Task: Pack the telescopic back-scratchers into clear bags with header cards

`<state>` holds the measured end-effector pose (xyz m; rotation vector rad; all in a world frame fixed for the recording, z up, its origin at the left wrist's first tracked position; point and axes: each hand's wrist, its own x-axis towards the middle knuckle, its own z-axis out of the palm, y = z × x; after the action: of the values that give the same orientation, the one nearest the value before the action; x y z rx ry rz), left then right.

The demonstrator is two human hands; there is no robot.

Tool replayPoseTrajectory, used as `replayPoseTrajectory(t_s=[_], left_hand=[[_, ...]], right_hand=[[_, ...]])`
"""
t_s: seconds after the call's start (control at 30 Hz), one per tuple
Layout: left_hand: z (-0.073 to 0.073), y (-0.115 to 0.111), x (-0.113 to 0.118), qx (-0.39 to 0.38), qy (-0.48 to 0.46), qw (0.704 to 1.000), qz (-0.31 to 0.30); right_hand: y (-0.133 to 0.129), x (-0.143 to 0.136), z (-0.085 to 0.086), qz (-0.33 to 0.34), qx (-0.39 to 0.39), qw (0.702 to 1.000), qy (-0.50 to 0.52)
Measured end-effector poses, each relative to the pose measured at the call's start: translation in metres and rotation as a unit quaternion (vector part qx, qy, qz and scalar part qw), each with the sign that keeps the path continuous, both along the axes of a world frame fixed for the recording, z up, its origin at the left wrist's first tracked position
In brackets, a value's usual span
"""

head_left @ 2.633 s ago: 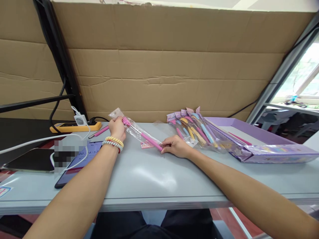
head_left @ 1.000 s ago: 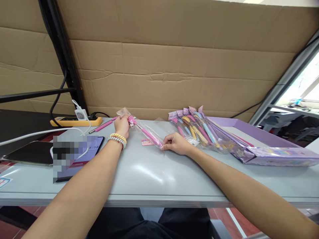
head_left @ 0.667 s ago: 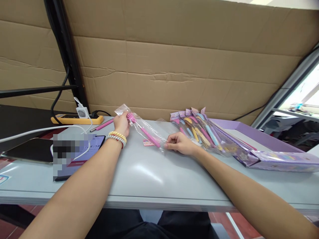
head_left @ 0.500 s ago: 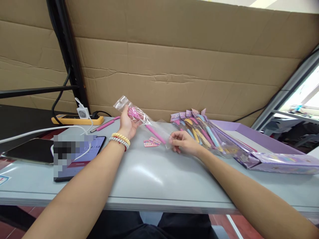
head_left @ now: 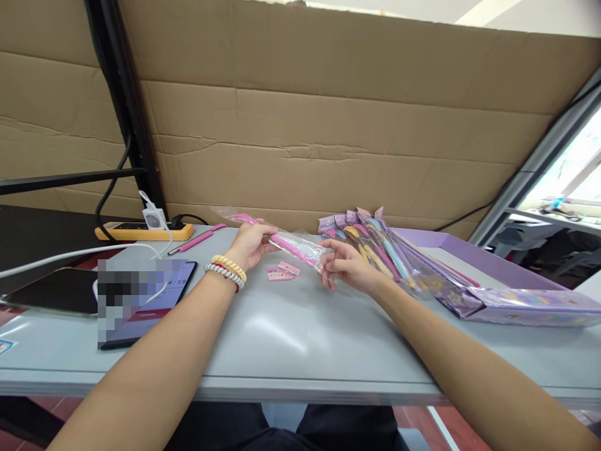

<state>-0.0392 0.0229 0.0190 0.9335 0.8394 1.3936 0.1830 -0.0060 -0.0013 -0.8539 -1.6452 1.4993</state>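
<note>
A pink back scratcher [head_left: 293, 246] lies inside a clear plastic bag, held slantwise just above the table between both hands. My left hand [head_left: 252, 244] is closed around it near its upper left end, with a yellow and a grey-white band on the wrist. At the lower right end, the fingers of my right hand [head_left: 345, 264] grip the bag, bunched around the handle's tip. Two small pink printed cards [head_left: 283, 271] lie overlapping on the table below the bag.
On the right, several bagged scratchers [head_left: 370, 247] lie fanned against an open purple box [head_left: 507, 263]. To the left are a loose pink handle with a metal rod [head_left: 200, 238], a yellow power strip [head_left: 136, 231], a phone [head_left: 154, 313] and a dark tablet [head_left: 54, 291]. Cardboard [head_left: 328, 113] stands behind.
My left hand has turned over and come down onto the bagged back scratcher, which now lies lower and flatter. The bag is drawn tighter around the handle at my right hand.
</note>
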Motion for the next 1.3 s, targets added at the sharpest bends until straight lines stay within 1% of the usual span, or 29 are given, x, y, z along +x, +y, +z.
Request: replayPoseTrajectory(t_s=[0.1, 0.17, 0.23, 0.3, 0.4, 0.5, 0.6, 0.67, 0.8, 0.87, 1.0, 1.13, 1.2, 1.3], left_hand=[[0.001, 0.001, -0.006, 0.003, -0.009, 1.0, 0.003], [0.002, 0.002, -0.01, 0.009, -0.014, 1.0, -0.002], [0.002, 0.001, -0.013, 0.019, -0.019, 1.0, -0.013], [0.003, 0.0, -0.015, 0.03, -0.017, 0.999, -0.029], [0.005, -0.004, -0.015, 0.045, 0.007, 0.997, -0.058], [0.007, -0.008, -0.013, 0.049, 0.031, 0.995, -0.087], [0.007, -0.009, -0.013, 0.047, 0.034, 0.994, -0.094], [0.005, -0.008, -0.012, 0.05, 0.04, 0.992, -0.104], [0.002, -0.006, -0.011, 0.064, 0.068, 0.986, -0.139], [0.001, -0.007, -0.009, 0.065, 0.078, 0.984, -0.146], [0.0, -0.011, -0.005, 0.066, 0.089, 0.982, -0.15], [0.002, -0.013, -0.001, 0.086, 0.084, 0.98, -0.16], [0.001, -0.014, 0.002, 0.099, 0.052, 0.982, -0.152], [-0.001, -0.017, 0.012, 0.111, -0.009, 0.984, -0.137]], right_hand=[[0.0, 0.005, 0.002, 0.054, 0.021, 0.998, 0.018], [-0.001, 0.007, 0.004, 0.075, 0.052, 0.996, 0.02], [-0.001, 0.007, 0.005, 0.063, 0.085, 0.994, 0.003], [-0.002, 0.006, 0.005, 0.029, 0.111, 0.993, -0.025], [-0.002, 0.004, 0.005, -0.003, 0.14, 0.987, -0.08], [-0.002, 0.005, 0.005, -0.006, 0.183, 0.977, -0.111], [-0.001, 0.007, 0.004, 0.002, 0.216, 0.969, -0.122], [-0.001, 0.007, 0.004, 0.013, 0.211, 0.969, -0.128], [-0.003, 0.003, 0.004, 0.031, 0.136, 0.979, -0.149], [-0.004, 0.001, 0.003, 0.03, 0.108, 0.982, -0.155], [-0.003, -0.003, -0.001, 0.014, 0.108, 0.984, -0.142], [-0.002, -0.006, -0.004, -0.008, 0.131, 0.979, -0.153], [-0.002, -0.006, -0.004, -0.046, 0.157, 0.976, -0.146], [-0.001, -0.007, -0.002, -0.134, 0.204, 0.962, -0.12]])
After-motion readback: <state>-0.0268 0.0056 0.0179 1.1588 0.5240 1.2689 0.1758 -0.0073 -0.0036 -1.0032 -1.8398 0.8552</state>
